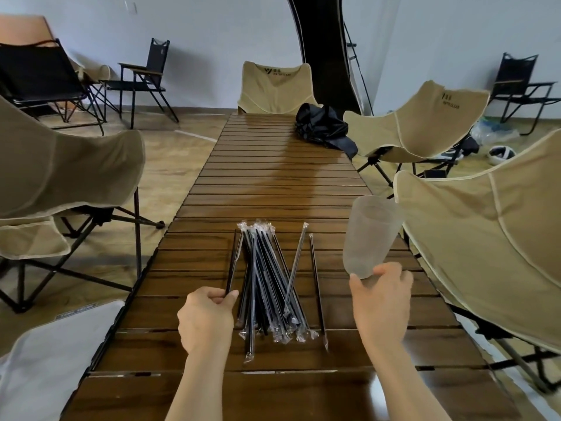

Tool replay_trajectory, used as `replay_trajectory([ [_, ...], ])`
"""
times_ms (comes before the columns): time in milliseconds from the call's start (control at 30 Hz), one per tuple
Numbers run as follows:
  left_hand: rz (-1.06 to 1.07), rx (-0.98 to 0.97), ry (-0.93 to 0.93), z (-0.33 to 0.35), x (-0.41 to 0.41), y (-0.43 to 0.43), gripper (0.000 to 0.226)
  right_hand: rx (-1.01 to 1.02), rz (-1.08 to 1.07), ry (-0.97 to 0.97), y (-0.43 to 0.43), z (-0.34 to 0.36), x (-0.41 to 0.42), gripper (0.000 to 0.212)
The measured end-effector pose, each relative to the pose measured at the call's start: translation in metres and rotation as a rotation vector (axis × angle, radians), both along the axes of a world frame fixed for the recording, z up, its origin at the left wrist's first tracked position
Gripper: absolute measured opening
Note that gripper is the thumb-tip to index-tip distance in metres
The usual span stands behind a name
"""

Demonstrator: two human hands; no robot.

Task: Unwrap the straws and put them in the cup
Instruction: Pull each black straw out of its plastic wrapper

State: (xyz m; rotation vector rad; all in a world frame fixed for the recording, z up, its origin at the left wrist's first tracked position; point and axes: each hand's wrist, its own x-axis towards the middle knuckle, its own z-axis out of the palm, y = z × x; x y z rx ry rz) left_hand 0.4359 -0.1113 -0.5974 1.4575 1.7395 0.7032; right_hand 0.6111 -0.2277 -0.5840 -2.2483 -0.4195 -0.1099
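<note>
A pile of black straws in clear wrappers (267, 284) lies in the middle of the slatted wooden table (273, 177). My left hand (206, 317) pinches the near end of one black straw (232, 262) that lies at the pile's left edge. My right hand (382, 302) grips the base of a frosted clear plastic cup (368, 235), which is tilted away to the upper right with its mouth toward the far side. Two more wrapped straws (317, 287) lie apart between the pile and the cup.
A black bag (324, 129) sits at the table's far right. Beige folding chairs (485, 232) crowd the right side and the left side (60, 177); another stands at the far end (274, 86). Black chairs stand by the wall.
</note>
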Motion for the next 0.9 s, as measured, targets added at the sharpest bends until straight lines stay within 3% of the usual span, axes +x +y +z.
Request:
replay_trajectory([
  [167,0.016,0.07,-0.054,0.006,0.005,0.001,0.023,0.114,-0.082,0.076,0.0,-0.006,0.017,0.067],
  [400,-0.063,0.165,-0.031,0.013,0.012,0.0,0.022,0.198,0.043,0.151,0.007,-0.012,0.036,0.083],
  [567,-0.103,0.236,-0.045,0.013,0.013,0.0,0.024,0.315,0.197,0.248,0.017,-0.008,0.043,0.083],
  [900,-0.068,0.353,-0.016,0.019,0.005,0.004,0.012,0.297,0.114,0.252,0.018,-0.015,0.049,0.079],
])
